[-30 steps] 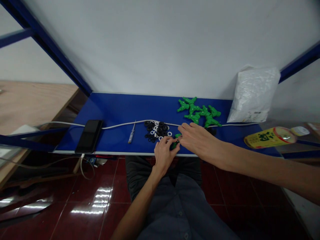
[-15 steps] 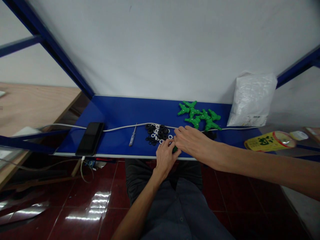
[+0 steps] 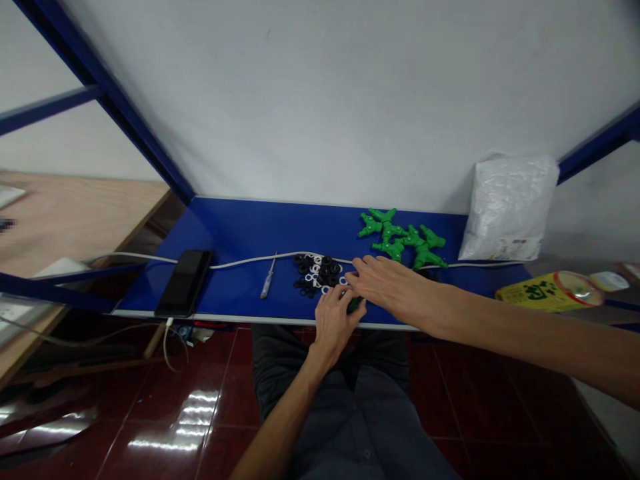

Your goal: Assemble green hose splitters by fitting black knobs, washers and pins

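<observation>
My left hand (image 3: 336, 319) is closed around a green plastic fitting (image 3: 354, 305), most of it hidden by the fingers. Bent over the top of it, my right hand (image 3: 383, 280) meets the left fingertips; its own fingers curl downward, and what they pinch is hidden. Just left of the hands lies a loose pile of black rubber rings (image 3: 327, 270) and white ring washers (image 3: 317, 269). Behind the hands, several green Y-shaped fittings (image 3: 393, 249) lie in a cluster on the blue shelf (image 3: 240, 233).
A small clear-handled screwdriver (image 3: 267, 285) lies left of the rings. Farther left is a black phone (image 3: 184, 283), with a white cable (image 3: 240, 262) running across the shelf. At the right are a white plastic package (image 3: 510, 207) against the wall and a yellow-labelled bottle (image 3: 545, 291).
The whole view has shifted slightly, so everything sits a little lower and farther right. Both hands stay together at the green fitting, with only slight finger movement.
</observation>
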`<action>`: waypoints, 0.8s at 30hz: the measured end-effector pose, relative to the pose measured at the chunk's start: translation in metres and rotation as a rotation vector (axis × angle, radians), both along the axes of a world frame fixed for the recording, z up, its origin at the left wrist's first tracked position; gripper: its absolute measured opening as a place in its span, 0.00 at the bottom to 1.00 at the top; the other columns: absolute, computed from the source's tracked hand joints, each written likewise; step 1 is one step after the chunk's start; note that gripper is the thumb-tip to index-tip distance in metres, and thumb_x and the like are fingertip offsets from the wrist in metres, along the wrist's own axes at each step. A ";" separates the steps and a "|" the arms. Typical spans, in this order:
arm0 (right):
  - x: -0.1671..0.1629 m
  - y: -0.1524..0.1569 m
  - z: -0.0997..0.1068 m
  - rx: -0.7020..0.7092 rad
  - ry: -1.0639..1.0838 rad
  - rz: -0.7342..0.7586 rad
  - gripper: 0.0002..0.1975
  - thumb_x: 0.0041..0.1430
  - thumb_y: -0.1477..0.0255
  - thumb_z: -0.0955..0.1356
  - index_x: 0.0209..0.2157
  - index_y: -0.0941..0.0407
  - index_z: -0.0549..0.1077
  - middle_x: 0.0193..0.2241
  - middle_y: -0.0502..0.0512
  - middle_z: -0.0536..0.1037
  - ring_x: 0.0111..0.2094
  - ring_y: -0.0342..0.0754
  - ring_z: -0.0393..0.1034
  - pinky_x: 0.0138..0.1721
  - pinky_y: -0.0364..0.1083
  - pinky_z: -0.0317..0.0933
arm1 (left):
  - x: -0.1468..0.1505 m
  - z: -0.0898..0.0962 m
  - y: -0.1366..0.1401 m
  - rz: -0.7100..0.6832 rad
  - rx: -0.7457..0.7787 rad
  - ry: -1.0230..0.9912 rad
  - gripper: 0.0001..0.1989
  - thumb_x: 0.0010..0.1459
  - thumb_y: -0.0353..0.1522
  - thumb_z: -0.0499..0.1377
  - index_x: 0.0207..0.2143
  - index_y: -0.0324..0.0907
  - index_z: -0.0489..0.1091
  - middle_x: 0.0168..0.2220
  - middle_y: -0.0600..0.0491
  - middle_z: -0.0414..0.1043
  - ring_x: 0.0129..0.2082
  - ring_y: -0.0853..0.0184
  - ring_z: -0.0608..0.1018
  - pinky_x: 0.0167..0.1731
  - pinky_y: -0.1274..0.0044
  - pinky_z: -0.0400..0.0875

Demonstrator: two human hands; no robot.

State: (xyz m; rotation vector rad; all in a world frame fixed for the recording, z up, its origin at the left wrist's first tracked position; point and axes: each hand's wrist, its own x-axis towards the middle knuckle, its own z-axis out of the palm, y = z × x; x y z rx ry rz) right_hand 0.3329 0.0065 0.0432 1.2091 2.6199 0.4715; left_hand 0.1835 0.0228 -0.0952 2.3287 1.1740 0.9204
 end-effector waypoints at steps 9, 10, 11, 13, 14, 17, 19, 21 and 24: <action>0.000 0.001 0.003 -0.021 -0.056 -0.054 0.21 0.56 0.80 0.67 0.52 0.64 0.70 0.55 0.72 0.73 0.55 0.63 0.67 0.53 0.56 0.60 | 0.001 0.002 0.000 0.004 0.007 0.012 0.05 0.61 0.34 0.65 0.41 0.46 0.76 0.42 0.53 0.78 0.41 0.63 0.79 0.40 0.73 0.70; 0.003 0.000 0.002 -0.020 -0.033 -0.036 0.24 0.56 0.80 0.67 0.56 0.65 0.68 0.57 0.73 0.71 0.57 0.64 0.65 0.55 0.57 0.59 | 0.002 0.002 0.000 0.004 0.009 0.015 0.06 0.61 0.34 0.65 0.41 0.46 0.76 0.42 0.53 0.78 0.41 0.64 0.79 0.40 0.73 0.70; 0.006 -0.001 0.002 -0.022 -0.008 -0.015 0.27 0.57 0.80 0.67 0.59 0.65 0.65 0.59 0.73 0.70 0.59 0.63 0.63 0.56 0.57 0.58 | 0.002 0.002 0.000 0.004 0.009 0.018 0.05 0.61 0.34 0.65 0.41 0.46 0.76 0.43 0.53 0.78 0.41 0.64 0.79 0.40 0.73 0.70; 0.009 -0.001 0.001 -0.040 0.020 0.007 0.29 0.57 0.80 0.66 0.61 0.64 0.63 0.60 0.73 0.68 0.59 0.63 0.64 0.55 0.56 0.59 | 0.002 0.003 0.000 0.003 0.003 0.024 0.05 0.61 0.34 0.65 0.41 0.47 0.76 0.44 0.53 0.78 0.42 0.64 0.79 0.41 0.73 0.70; 0.009 0.000 0.000 -0.054 0.019 0.003 0.27 0.57 0.80 0.67 0.59 0.63 0.65 0.59 0.73 0.69 0.57 0.62 0.65 0.53 0.56 0.60 | 0.002 0.003 0.000 0.003 -0.001 0.027 0.06 0.61 0.34 0.65 0.41 0.47 0.76 0.44 0.53 0.78 0.42 0.64 0.79 0.41 0.73 0.70; 0.007 0.003 -0.003 -0.075 -0.009 -0.060 0.18 0.55 0.80 0.68 0.49 0.60 0.71 0.53 0.71 0.73 0.51 0.62 0.69 0.47 0.54 0.63 | 0.002 0.003 0.000 0.005 -0.009 0.031 0.06 0.61 0.34 0.65 0.40 0.46 0.76 0.43 0.53 0.78 0.42 0.64 0.79 0.41 0.73 0.70; 0.006 0.003 -0.005 -0.064 -0.006 -0.076 0.17 0.55 0.80 0.69 0.47 0.60 0.72 0.52 0.71 0.73 0.53 0.63 0.68 0.49 0.55 0.62 | 0.002 0.002 0.000 0.011 -0.010 0.029 0.05 0.61 0.34 0.65 0.40 0.46 0.76 0.42 0.53 0.78 0.41 0.64 0.79 0.40 0.73 0.70; 0.008 -0.001 -0.004 -0.054 0.029 -0.052 0.22 0.55 0.79 0.69 0.53 0.62 0.70 0.57 0.73 0.70 0.58 0.65 0.64 0.53 0.57 0.60 | 0.003 0.001 0.000 0.019 -0.009 0.026 0.05 0.61 0.34 0.65 0.40 0.47 0.76 0.43 0.53 0.78 0.41 0.64 0.79 0.40 0.73 0.70; 0.010 -0.007 0.001 -0.080 0.100 0.004 0.32 0.57 0.79 0.68 0.63 0.65 0.61 0.62 0.74 0.66 0.61 0.64 0.61 0.55 0.57 0.58 | 0.003 0.001 0.000 0.027 -0.005 0.024 0.06 0.61 0.35 0.65 0.41 0.47 0.77 0.44 0.52 0.78 0.42 0.63 0.79 0.41 0.73 0.70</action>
